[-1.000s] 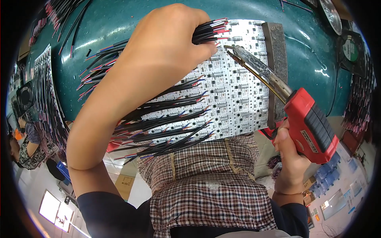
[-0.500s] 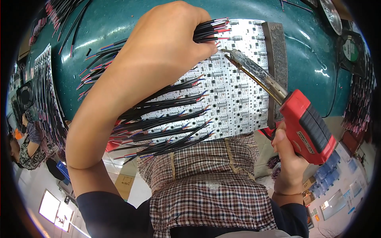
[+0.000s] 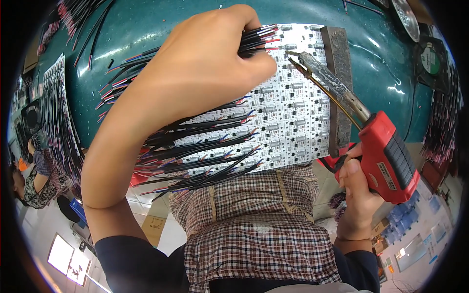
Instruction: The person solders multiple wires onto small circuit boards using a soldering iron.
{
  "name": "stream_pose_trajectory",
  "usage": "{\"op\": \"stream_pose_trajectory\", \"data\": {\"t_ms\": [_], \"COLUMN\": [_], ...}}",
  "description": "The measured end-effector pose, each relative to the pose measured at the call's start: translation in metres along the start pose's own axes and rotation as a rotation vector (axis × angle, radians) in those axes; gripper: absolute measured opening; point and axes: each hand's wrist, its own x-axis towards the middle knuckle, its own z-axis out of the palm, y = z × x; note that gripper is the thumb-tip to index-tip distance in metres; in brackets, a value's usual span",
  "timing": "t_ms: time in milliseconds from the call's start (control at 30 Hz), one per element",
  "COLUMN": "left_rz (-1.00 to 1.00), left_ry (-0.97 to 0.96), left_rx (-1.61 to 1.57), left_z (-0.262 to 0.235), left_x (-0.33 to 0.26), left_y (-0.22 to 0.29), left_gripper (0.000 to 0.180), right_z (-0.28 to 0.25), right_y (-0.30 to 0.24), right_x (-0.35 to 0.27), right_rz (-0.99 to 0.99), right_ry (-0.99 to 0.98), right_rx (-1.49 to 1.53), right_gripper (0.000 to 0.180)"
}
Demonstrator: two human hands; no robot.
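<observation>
A white panel of printed circuit boards (image 3: 294, 108) lies in front of me, with rows of black-sleeved wires (image 3: 215, 143) along its left part. Over its upper left, my left hand (image 3: 222, 56) is closed with curled fingers around several thin wires (image 3: 259, 38); their coloured ends point right, and the fingertips are partly hidden. My right hand (image 3: 358, 188) grips the red handle of a soldering gun (image 3: 383, 154). The gun's dark tip and brass feed tube reach up-left over the panel, a short gap from my left thumb.
A dark metal bar (image 3: 338, 88) lies along the panel's right edge on the green table (image 3: 376, 73). More wires (image 3: 80, 24) lie at the far left. A second wired panel (image 3: 53, 97) hangs at left, near another person (image 3: 36, 180). A small fan (image 3: 432, 63) stands at right.
The soldering gun has drawn back to the right, so its tip is farther from my left fingers. My left thumb has shifted slightly right and looks a little blurred.
</observation>
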Motion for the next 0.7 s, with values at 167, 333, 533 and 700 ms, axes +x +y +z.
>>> {"op": "stream_pose_trajectory", "data": {"t_ms": [167, 333, 533, 700], "left_rz": [-0.168, -0.044, 0.102, -0.014], "left_ry": [-0.107, 0.080, 0.173, 0.145], "left_rx": [-0.335, -0.259, 0.029, -0.043], "left_z": [-0.008, -0.015, -0.013, 0.010], "left_x": [0.000, -0.007, -0.015, -0.022], "left_y": [0.000, -0.008, 0.011, 0.013], "left_gripper": [0.021, 0.018, 0.017, 0.022], "right_z": [0.006, 0.006, 0.000, 0.000], "right_y": [0.009, 0.006, 0.016, 0.013], "right_x": [0.004, 0.000, -0.003, -0.004], "right_rz": [-0.139, -0.134, -0.143, -0.109], "right_ry": [0.047, 0.051, 0.042, -0.022], "right_rx": [0.025, 0.024, -0.056, -0.039], "right_gripper": [0.031, 0.027, 0.024, 0.023]}}
